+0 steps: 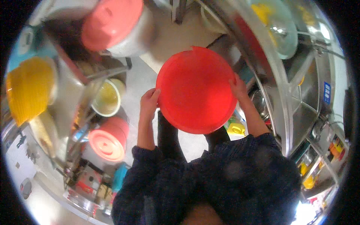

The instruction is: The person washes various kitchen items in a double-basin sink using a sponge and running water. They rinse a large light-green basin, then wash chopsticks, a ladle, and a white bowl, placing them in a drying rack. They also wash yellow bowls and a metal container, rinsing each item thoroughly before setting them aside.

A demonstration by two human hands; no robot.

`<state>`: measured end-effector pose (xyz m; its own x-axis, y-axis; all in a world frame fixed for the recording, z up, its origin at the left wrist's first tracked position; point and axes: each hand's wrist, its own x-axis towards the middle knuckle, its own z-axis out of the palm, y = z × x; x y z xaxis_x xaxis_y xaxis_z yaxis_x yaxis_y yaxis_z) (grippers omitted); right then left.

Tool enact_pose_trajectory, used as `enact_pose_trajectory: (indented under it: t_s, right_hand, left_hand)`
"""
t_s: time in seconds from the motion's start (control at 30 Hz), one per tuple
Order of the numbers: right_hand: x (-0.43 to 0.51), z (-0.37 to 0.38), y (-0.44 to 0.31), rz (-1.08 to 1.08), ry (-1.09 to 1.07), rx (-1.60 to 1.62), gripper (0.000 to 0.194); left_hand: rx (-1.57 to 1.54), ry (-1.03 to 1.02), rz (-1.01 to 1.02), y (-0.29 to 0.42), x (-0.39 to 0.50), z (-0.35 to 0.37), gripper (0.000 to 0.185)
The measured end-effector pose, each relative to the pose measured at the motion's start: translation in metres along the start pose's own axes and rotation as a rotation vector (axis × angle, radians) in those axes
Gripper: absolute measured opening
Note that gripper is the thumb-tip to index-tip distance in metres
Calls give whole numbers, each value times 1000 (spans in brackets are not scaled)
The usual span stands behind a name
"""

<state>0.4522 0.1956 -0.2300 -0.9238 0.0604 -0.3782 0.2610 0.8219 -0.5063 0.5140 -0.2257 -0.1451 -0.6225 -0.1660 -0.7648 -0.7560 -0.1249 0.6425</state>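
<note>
A round red plastic lid or basin point(197, 90) is held in front of my body, over the floor and my legs. My left hand point(149, 101) grips its left rim, the thumb on top and the other fingers out of sight beneath. On the opposite side, my right hand point(239, 88) holds the right rim. A small jagged piece of red stands up at the far edge. Whether the round piece is a shallow basin or a lid, I cannot tell.
A white bucket with a pink lid point(112, 24) stands far left. At left are yellow stacked baskets point(31, 88), an open pale bucket point(106, 98) and a pink lidded bucket point(108, 140). A steel sink point(303, 121) and a pale green basin point(284, 31) are at right; below, a yellow container point(236, 129).
</note>
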Motion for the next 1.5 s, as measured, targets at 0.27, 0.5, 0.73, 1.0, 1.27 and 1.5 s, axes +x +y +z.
enact_pose_trajectory:
  t_s: [0.27, 0.5, 0.73, 1.0, 1.27, 1.5]
  right_hand:
    - [-11, -154, -178, -123, -90, 302, 46]
    - [-114, -270, -251, -50, -315, 1282, 51]
    - [-99, -301, -247, -248, -97, 1645, 50]
    - [-16, -438, -87, -1, 180, 1651, 40]
    - [42, -466, 5, 107, 236, 1754, 34]
    - [19, -478, 18, 148, 351, 1693, 32]
  left_hand:
    - [-346, -240, 500, 231, -181, -19, 45]
    - [-252, -474, 830, 397, -292, 38, 35]
    - [78, -458, 964, 503, -331, 169, 28]
    - [166, -559, 902, 579, -264, 406, 22]
    - [99, -711, 632, 615, -129, 528, 13]
    - [46, -811, 522, 595, -143, 551, 22]
